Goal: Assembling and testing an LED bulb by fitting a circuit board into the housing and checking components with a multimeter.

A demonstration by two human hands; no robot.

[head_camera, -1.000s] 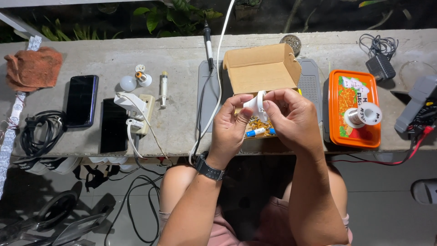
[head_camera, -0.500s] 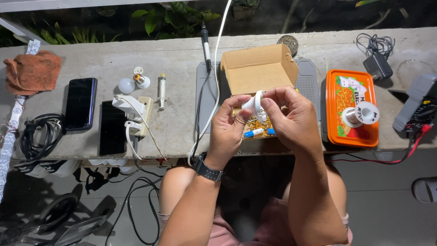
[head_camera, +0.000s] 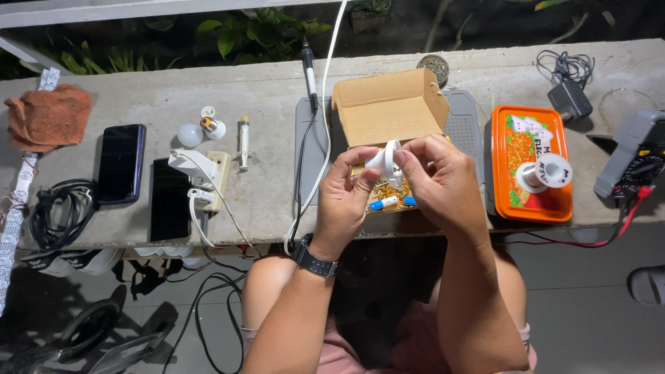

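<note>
Both of my hands hold a small white bulb housing (head_camera: 385,163) over the front of an open cardboard box (head_camera: 390,105). My left hand (head_camera: 348,195), with a black watch on the wrist, grips its base from the left. Fingers of my right hand (head_camera: 438,181) close on its round rim from the right. Below the hands, blue-tipped parts and yellow bits (head_camera: 388,201) lie in the box. The box rests on a grey mat (head_camera: 465,126) on the concrete ledge (head_camera: 138,104).
An orange tin (head_camera: 529,201) with a white spool (head_camera: 544,172) sits to the right, then a multimeter (head_camera: 634,156) and adapter (head_camera: 570,100). Left: a soldering iron (head_camera: 309,75), a syringe (head_camera: 244,140), bulb parts (head_camera: 199,130), a power strip (head_camera: 205,177), two phones (head_camera: 120,164), an orange cloth (head_camera: 47,116).
My hands stay in the same place above the box, with only slight shifts of the fingers on the white housing.
</note>
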